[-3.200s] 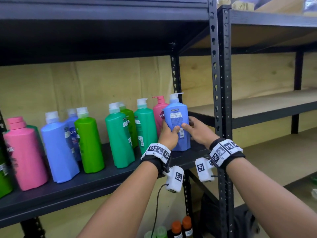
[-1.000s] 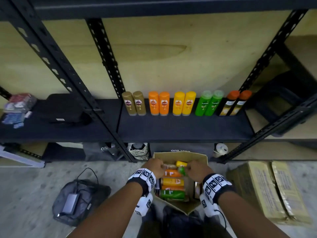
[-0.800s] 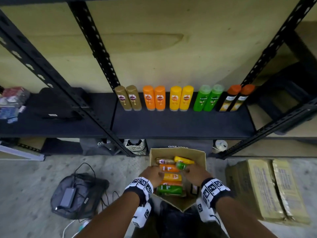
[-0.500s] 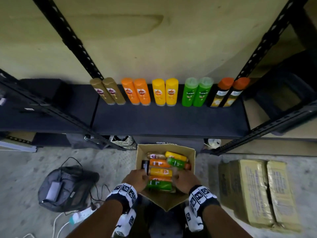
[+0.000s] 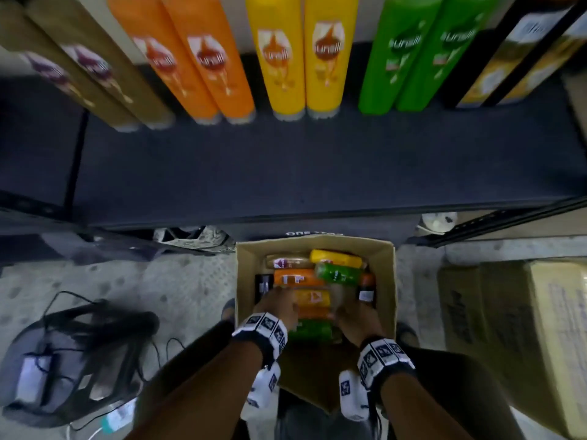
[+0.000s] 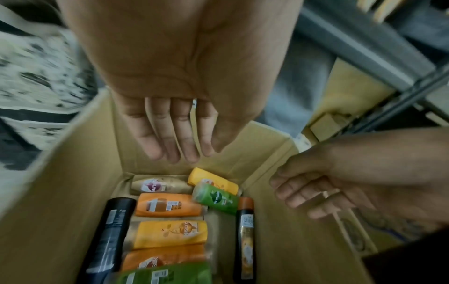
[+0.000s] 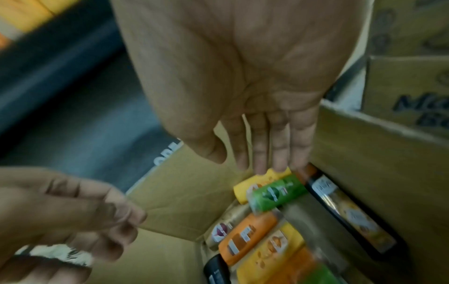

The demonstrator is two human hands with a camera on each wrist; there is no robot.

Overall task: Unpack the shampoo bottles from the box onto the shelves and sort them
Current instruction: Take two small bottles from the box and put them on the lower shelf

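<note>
An open cardboard box [image 5: 386, 281] stands on the floor below the dark shelf [image 5: 286, 173]. Several small shampoo bottles lie in it: yellow [image 6: 170, 233], orange [image 6: 167, 204], green [image 6: 216, 196], tan [image 6: 157, 185] and black [image 6: 110, 234]. My left hand [image 6: 189, 153] hovers palm-down over them with straight fingers, holding nothing. My right hand [image 7: 245, 163] reaches in beside it, its fingertips [image 7: 279, 165] close to a yellow bottle [image 7: 262, 184] at the box's far end, also empty. On the shelf, tan [image 5: 95, 74], orange [image 5: 190, 65], yellow [image 5: 301, 55] and green [image 5: 413, 55] bottles stand in pairs.
Closed cardboard cartons [image 5: 514, 338] sit on the floor right of the box. A black bag with cables [image 5: 73, 354] lies on the left. A slanted shelf upright [image 5: 508, 223] crosses at the right. The shelf's front half is bare.
After the blue bottle stood on an upper shelf, my view dropped to the floor box. Over the last second both hands sank deeper into it and the view closed in on the low shelf.
</note>
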